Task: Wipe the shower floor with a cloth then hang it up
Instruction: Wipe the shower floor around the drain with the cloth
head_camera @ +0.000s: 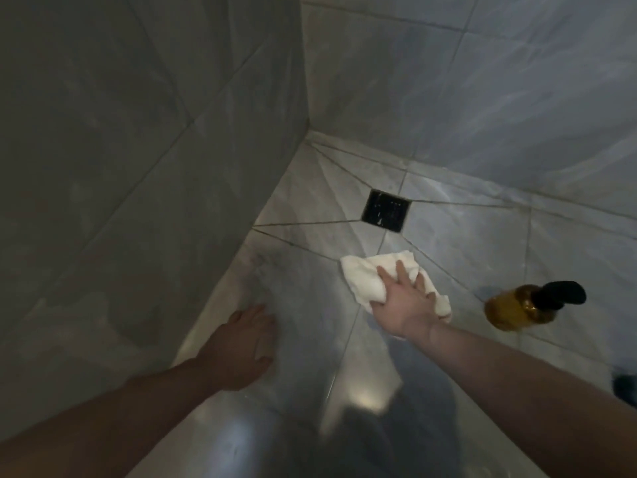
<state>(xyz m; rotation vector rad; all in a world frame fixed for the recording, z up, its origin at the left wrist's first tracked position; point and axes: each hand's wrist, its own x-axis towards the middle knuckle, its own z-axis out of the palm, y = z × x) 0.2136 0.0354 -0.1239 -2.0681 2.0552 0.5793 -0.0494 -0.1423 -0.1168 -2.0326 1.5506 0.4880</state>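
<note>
A crumpled white cloth lies on the grey marble shower floor, just below the square black drain. My right hand presses down on the cloth with fingers spread over it and the thumb tucked under its near edge. My left hand rests flat on the floor near the left wall, fingers apart, holding nothing.
Tiled walls meet in a corner at the back, with the left wall close to my left hand. An amber pump bottle with a black top stands on the floor at the right. A dark object shows at the right edge.
</note>
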